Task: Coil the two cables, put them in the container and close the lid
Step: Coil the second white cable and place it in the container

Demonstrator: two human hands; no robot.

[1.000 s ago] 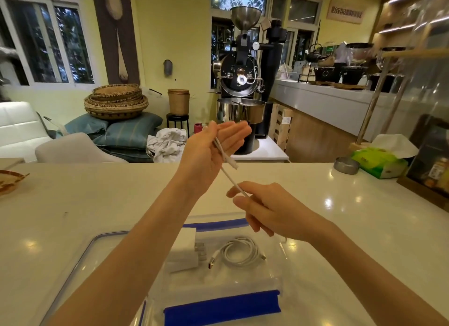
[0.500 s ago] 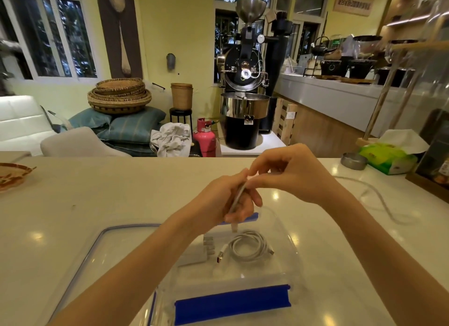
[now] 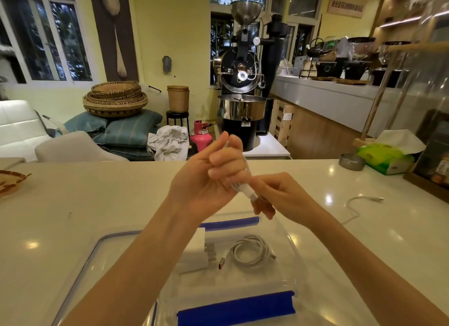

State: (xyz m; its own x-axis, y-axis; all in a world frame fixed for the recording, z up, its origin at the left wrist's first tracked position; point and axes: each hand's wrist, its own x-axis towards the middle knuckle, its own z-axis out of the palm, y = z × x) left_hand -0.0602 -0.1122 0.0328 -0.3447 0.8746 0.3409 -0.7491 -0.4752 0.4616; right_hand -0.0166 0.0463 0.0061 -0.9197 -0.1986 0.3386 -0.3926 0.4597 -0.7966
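My two hands meet above the white counter (image 3: 85, 204), winding a white cable. My left hand (image 3: 209, 177) is raised palm toward me, fingers mostly straight and pointing up, with turns of the second cable (image 3: 244, 187) wrapped around them; its plug end sticks out at the lower right of the fingers. My right hand (image 3: 279, 197) pinches the cable just beside that plug, fingers curled on it. The rest of the cable runs from under my right wrist across the counter to the right, its loose tail (image 3: 359, 202) lying in a wavy line and ending in a small connector, well apart from the counter's far edge.

Directly below my hands stands the clear container (image 3: 295, 255) with blue clips at its near and far sides (open, no lid on it). Inside it lie the first cable (image 3: 250, 253), already coiled into a ring, and beside it on the left a white charger (image 3: 199, 250). The clear lid (image 3: 97, 250) with a blue rim lies flat on the counter, touching the container's left side and partly hidden under my left forearm.

At the counter's right end sit a green tissue pack (image 3: 384, 158) and a small metal dish (image 3: 351, 161); a woven tray (image 3: 9, 180) pokes in at the left edge. The stretch of counter between lid and tray is bare.
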